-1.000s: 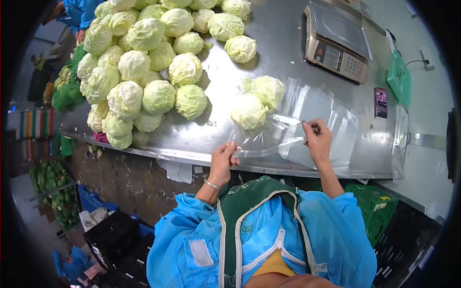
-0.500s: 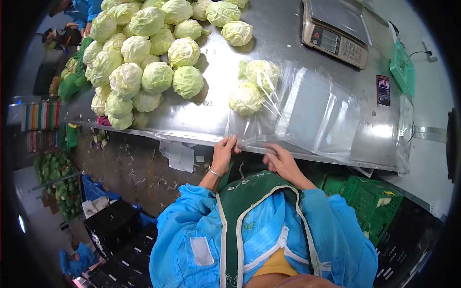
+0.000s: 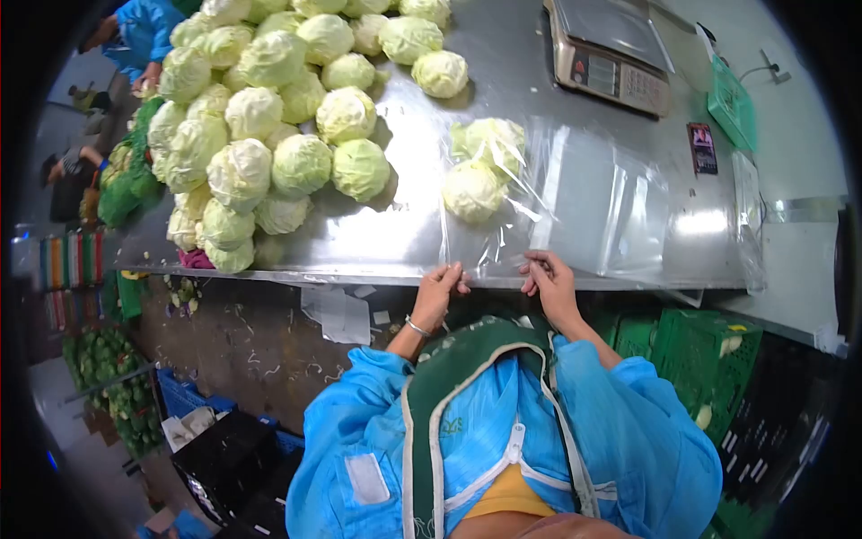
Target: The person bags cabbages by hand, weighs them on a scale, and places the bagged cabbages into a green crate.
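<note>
Two pale green cabbages (image 3: 473, 191) lie inside a clear plastic bag (image 3: 492, 247) near the front edge of the metal table. The bag's mouth faces me. My left hand (image 3: 438, 295) pinches the left corner of that mouth with thumb and forefinger, just over the table edge. At the mouth's right side, my right hand (image 3: 550, 283) has its fingers closed on the bag's edge. The film between my hands is stretched out and hard to see. Flat clear bags (image 3: 597, 211) lie right beside the filled one.
A big heap of cabbages (image 3: 301, 164) covers the table's left part. Behind the bags stands a weighing scale (image 3: 620, 63), with a phone (image 3: 702, 148) and a green basket (image 3: 732, 106) farther right. Green crates (image 3: 700, 359) stand below right. A co-worker's blue sleeve (image 3: 148, 34) shows top left.
My right hand has moved right along the bag's mouth, away from my left hand, and now grips its right side. The view has turned slightly.
</note>
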The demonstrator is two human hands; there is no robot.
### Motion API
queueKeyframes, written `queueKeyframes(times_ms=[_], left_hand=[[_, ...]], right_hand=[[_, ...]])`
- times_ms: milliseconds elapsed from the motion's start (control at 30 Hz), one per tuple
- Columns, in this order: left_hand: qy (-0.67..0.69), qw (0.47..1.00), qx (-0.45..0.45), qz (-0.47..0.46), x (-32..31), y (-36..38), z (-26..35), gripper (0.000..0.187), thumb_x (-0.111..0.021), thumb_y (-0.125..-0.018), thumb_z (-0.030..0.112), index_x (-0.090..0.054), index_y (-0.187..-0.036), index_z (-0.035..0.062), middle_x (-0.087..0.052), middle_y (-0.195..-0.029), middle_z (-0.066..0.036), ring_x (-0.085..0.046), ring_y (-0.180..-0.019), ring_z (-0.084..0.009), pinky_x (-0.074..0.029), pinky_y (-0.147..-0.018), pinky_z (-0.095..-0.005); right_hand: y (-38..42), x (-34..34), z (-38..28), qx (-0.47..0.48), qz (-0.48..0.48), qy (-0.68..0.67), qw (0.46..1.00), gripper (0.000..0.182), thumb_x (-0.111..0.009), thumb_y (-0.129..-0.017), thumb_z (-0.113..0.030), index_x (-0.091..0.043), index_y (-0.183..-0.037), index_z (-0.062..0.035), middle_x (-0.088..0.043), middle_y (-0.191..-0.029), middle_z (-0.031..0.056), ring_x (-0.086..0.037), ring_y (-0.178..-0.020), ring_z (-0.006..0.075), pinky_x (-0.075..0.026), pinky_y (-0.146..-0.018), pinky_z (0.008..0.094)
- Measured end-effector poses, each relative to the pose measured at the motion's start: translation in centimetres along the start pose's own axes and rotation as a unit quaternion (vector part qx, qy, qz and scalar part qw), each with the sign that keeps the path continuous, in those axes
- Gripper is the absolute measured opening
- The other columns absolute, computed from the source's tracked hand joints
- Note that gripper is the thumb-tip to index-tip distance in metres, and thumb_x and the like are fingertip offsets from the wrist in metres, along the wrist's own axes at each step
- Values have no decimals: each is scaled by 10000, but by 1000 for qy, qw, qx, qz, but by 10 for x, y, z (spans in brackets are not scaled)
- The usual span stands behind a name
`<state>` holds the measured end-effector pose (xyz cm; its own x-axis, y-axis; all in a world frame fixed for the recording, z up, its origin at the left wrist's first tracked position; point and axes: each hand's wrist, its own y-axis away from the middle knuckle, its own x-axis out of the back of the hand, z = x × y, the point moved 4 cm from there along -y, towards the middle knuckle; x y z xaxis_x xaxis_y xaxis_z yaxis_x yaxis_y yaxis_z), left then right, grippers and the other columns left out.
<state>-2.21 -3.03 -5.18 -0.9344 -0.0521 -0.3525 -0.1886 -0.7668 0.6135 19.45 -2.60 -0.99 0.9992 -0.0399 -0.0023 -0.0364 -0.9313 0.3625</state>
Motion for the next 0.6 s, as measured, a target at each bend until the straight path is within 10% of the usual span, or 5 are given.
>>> queueKeyframes(times_ms=[300, 600], left_hand=[[-147, 980, 9, -132, 16, -14, 0, 305, -542, -920, 269, -623, -875, -21, -591, -687, -33, -539, -644, -96, -457, -646, -230], [-173, 972, -19, -159, 4, -12, 13, 332, -522, -931, 287, -637, -834, -9, -589, -676, -22, -533, -652, -82, -425, -660, -215]], right_hand=[[-71, -47, -26, 18, 111, 24, 993, 453, -481, -904, -108, -350, -1335, -63, -587, -800, 101, -555, -555, 107, -440, -482, 230], [-156, -35, -23, 125, 269, 423, 856, 622, -566, -814, -458, -396, -1280, -83, -625, -913, 237, -596, -905, 410, -460, -772, 437]])
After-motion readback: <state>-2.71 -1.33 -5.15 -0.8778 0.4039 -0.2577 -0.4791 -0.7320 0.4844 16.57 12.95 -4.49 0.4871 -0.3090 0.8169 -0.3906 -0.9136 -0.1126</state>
